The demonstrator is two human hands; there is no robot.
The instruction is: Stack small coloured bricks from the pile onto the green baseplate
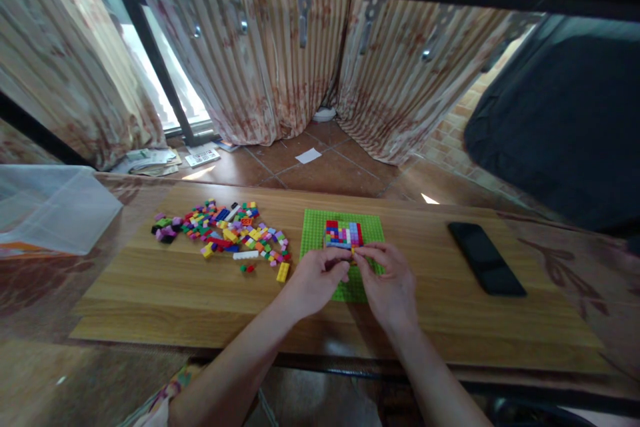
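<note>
Here left hand, right hand meet over green baseplate (seemingly pinching brick)

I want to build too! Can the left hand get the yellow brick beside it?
Probably yes. The yellow brick lies loose on the table just beside the left hand, with only bare wood between them. That hand is busy at the green baseplate, though.
</note>
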